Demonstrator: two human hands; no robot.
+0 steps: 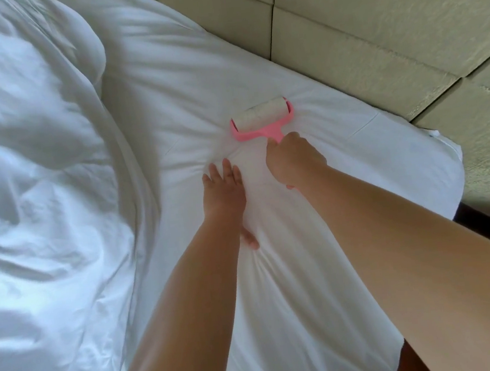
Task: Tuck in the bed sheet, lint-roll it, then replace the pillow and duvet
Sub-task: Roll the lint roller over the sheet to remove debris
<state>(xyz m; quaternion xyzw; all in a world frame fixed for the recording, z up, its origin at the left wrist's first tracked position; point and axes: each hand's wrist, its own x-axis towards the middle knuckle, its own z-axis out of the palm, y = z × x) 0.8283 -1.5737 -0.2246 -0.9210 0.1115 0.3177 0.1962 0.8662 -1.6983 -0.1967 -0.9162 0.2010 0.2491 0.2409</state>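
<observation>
The right hand (290, 158) is curled tight around the pink handle of the one lint roller (262, 119), pressing its roll on the white bed sheet (319, 238). The left hand (223, 187) lies flat just left of it, fingers straight and spread, pressing the sheet. The handle points near-right toward the person; the roll's long axis runs left to right, tilted slightly. One bunched white duvet (34, 177) fills the left side, beside the padded headboard (371, 21) at the far right.
</observation>
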